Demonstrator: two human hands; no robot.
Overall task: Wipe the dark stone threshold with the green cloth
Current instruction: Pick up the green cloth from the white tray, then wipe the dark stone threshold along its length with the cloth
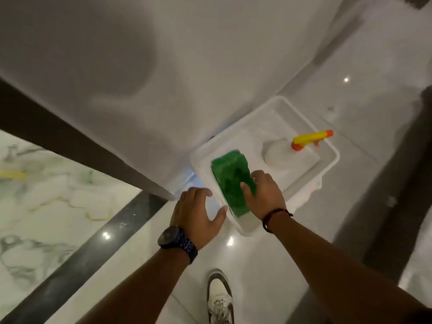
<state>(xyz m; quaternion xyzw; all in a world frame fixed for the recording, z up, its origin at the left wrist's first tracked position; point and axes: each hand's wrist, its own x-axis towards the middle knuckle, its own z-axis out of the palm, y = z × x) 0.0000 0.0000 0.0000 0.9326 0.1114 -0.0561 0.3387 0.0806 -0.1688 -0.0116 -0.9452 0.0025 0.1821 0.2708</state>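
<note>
A folded green cloth (230,178) lies in a white plastic tray (327,169) on the floor. My right hand (264,195) rests on the cloth's near right edge, fingers curled over it. My left hand (196,211) hovers open just left of the tray's near corner, fingers spread, touching nothing I can make out. The dark stone threshold (93,249) runs diagonally across the floor at lower left, between white tile and green-veined marble.
A white spray bottle with a yellow and orange trigger (294,146) lies in the tray's far end. A white door or panel (140,78) with a dark edge stands above the threshold. My white shoe (219,298) is on the tile below. A yellow object (11,175) lies at far left.
</note>
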